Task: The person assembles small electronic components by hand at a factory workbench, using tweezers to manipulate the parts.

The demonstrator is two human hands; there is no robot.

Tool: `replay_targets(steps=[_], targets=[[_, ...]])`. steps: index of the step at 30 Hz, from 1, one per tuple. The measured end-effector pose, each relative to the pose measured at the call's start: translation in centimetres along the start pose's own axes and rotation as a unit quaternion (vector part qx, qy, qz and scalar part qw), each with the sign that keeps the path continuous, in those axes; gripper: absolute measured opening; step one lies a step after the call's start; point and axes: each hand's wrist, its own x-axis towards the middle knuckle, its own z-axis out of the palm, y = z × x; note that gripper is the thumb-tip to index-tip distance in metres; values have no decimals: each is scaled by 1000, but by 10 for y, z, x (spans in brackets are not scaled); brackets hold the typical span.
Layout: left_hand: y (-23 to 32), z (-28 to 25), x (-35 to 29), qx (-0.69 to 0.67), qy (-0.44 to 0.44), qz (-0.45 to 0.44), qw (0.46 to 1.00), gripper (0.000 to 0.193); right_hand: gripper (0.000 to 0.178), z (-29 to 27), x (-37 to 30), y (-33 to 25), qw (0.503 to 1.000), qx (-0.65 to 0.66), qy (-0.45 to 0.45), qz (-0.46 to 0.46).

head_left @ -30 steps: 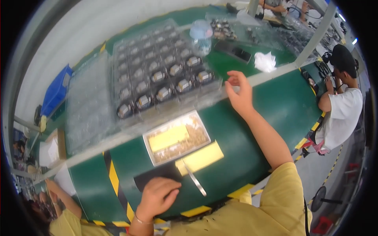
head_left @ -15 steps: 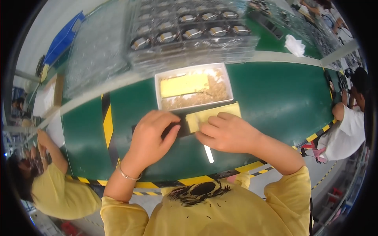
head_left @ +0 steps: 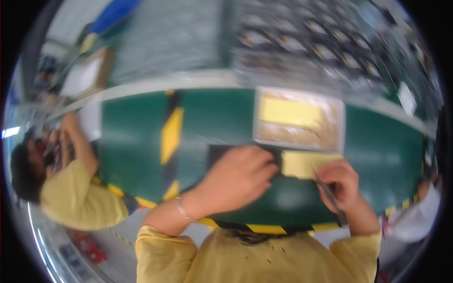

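My right hand [head_left: 342,181] grips dark, pointed tweezers [head_left: 331,198], their tip over a yellow sheet or pad [head_left: 296,165]. Its fingers cover the sheet's right side. Beside that sheet, my left hand [head_left: 238,177] is closed with bent fingers over a flat black strip [head_left: 219,151]; anything in its fingertips is hidden. Just beyond lies a shallow white box [head_left: 257,115] holding a yellow block [head_left: 290,112] and many small tan pieces [head_left: 332,125]. The picture is smeared by motion.
Clear plastic trays [head_left: 302,47] with round dark parts are stacked behind the pale ledge [head_left: 188,79]. Striped tape [head_left: 171,137] crosses the green table [head_left: 132,146]. A co-worker in yellow [head_left: 80,193] sits at left, another person in white [head_left: 417,212] at right.
The view has swung left, so the table things sit further right. My right hand has turned, and the tweezers now point onto the yellow sheet. My left hand stays over the black strip.
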Motion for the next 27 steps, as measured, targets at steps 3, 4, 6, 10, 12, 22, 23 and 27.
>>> replay_targets(steps=[3, 4, 6, 10, 12, 22, 23, 27], targets=[[-6, 11, 3, -34, 2, 32, 999, 30, 15, 2, -21, 4, 963, 212, 28, 162], [-9, 19, 5, -46, 45, 59, 996, 25, 17, 3, -19, 1, 946, 259, 54, 189], [-15, 19, 1, -71, 46, 64, 994, 26, 15, 1, -14, 0, 942, 247, 45, 223], [-12, 15, -10, -71, 18, 43, 996, 28, 11, 10, -15, 4, 910, 322, 58, 255], [-12, 15, -10, -64, 30, 46, 996, 28, 13, 8, -13, 10, 925, 289, 30, 245], [-18, 18, -9, -71, 37, 63, 995, 29, 12, -11, 1, 11, 939, 251, -64, 225], [-18, 18, -10, -73, 36, 63, 995, 30, 12, -12, 0, 10, 940, 251, -66, 222], [-19, 19, -11, -81, 29, 64, 994, 30, 12, -12, -3, 10, 930, 260, -79, 247]])
